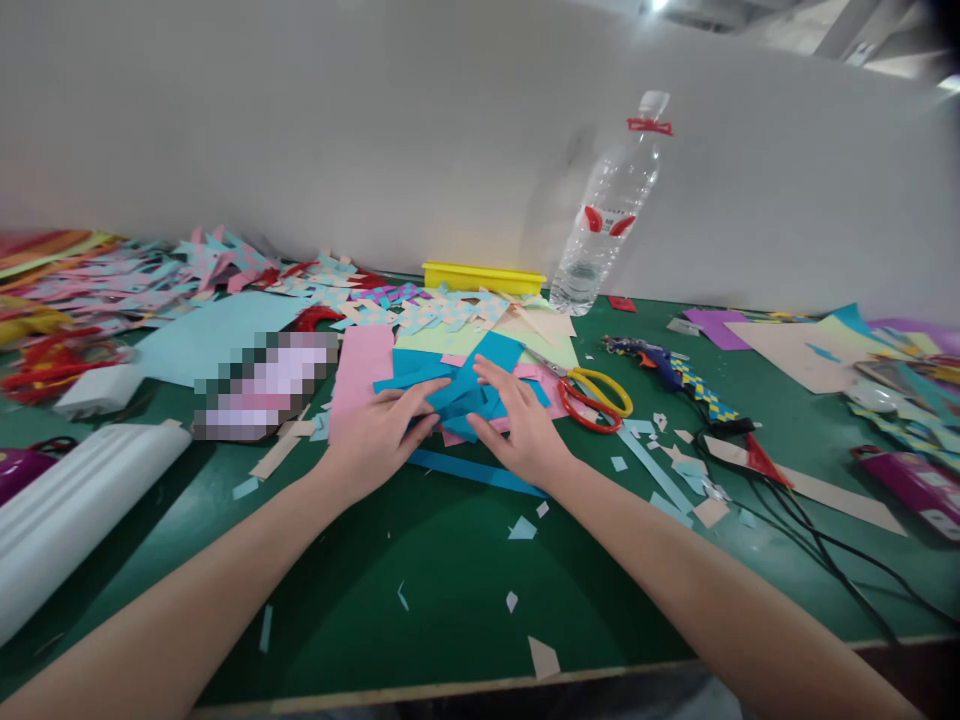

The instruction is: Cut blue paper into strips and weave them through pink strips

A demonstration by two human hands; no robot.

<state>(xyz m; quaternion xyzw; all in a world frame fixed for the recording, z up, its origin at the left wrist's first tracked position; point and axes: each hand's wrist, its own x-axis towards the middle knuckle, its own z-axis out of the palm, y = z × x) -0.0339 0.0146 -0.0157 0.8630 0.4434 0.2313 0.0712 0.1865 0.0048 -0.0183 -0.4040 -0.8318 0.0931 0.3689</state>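
Note:
Blue paper strips (491, 362) lie in a loose, overlapping pile at the middle of the table, over pink paper (365, 365) and pale green paper. My left hand (379, 437) touches the left side of this pile, its thumb and fingers apart. On the right side rests my right hand (525, 425), fingers spread over the strips and thumb held away. Neither hand appears to grip anything. Just beyond my right hand are scissors (596, 398) with yellow and red handles, blades pointing to the pile. A single blue strip (480, 473) lies nearer me, below both hands.
A tilted water bottle (607, 225) leans against the wall beside a yellow tray (484, 279). At left are a blurred-out phone-like object (274, 388), a white charger (99, 389) and a long white object (82, 510). Dark cables (817, 545) and paper scraps lie at right.

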